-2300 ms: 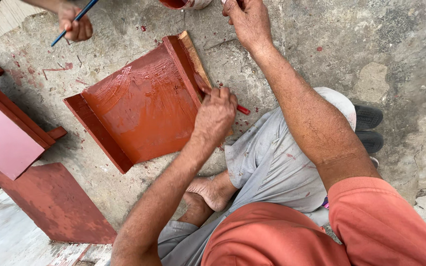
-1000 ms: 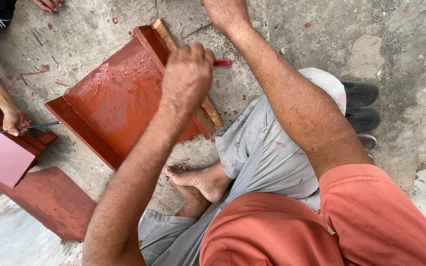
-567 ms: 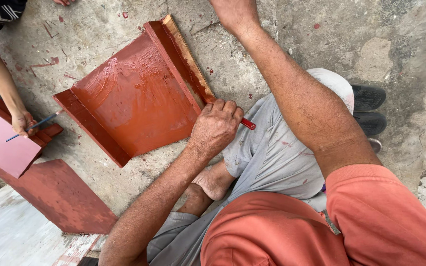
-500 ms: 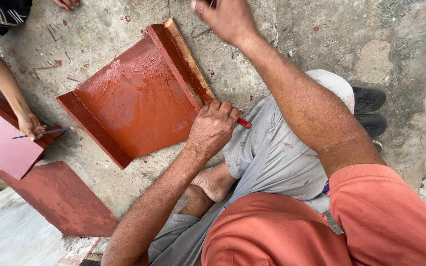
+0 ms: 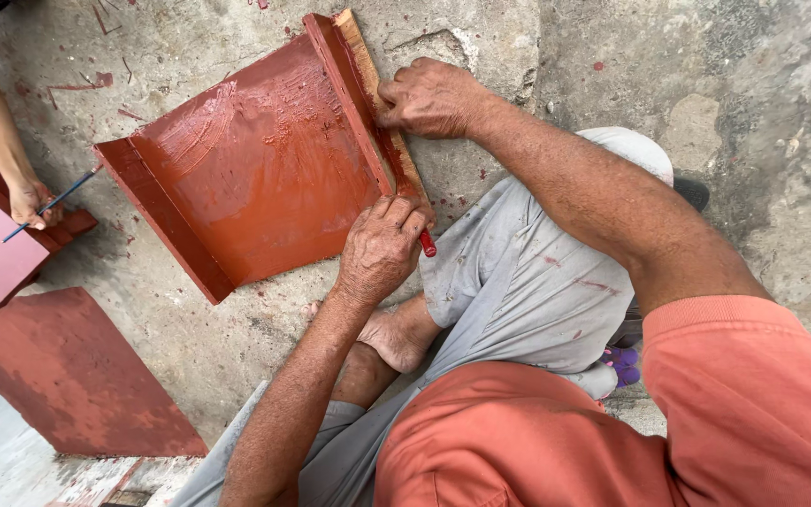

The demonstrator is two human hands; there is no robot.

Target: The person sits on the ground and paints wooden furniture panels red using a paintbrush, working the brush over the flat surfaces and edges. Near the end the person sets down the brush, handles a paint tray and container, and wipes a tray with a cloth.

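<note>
Red-painted metal tray [image 5: 265,178] lies on the concrete in front of your knees. Your right hand [image 5: 431,97], fingers curled, now presses its unpainted edge strip [image 5: 368,66]; half a second ago it hovered above. Your left hand [image 5: 379,249] stays pinched around a red-handled brush [image 5: 427,243] at the tray's near corner.

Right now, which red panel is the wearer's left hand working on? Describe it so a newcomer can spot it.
On the concrete floor, look ahead of the seated person's knees. The wet, glossy red panel lies there, the right hand pressing its bare wooden edge strip and the left hand gripping a red-handled brush. The neighbouring dull red board is flat, with no raised rims.
</note>
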